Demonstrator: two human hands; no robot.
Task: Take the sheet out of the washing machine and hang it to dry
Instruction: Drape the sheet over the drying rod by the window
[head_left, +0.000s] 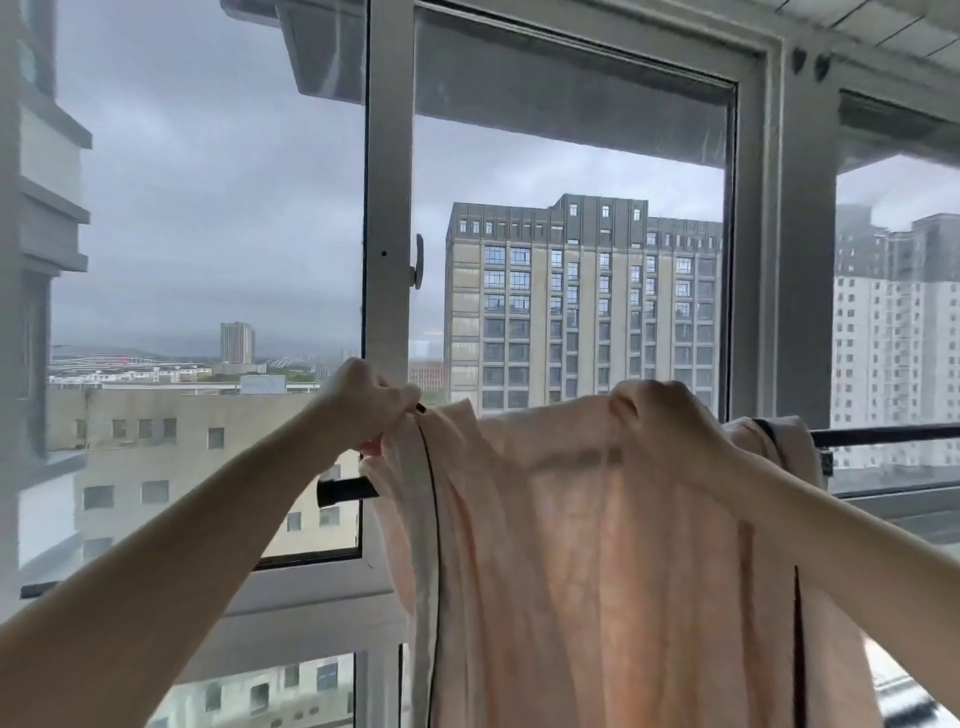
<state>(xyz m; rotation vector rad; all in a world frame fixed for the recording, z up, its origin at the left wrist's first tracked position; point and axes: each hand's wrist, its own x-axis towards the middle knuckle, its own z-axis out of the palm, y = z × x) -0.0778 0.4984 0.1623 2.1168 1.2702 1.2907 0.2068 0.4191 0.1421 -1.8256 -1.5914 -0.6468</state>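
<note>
Both hands (363, 400) grip sheet (597, 545) w/ rod (345, 491)

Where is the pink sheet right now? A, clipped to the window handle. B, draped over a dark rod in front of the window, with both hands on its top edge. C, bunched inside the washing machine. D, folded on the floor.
B: the pink sheet hangs over the dark rod by the window, the left hand pinching its piped edge and the right hand gripping its top fold.
</note>
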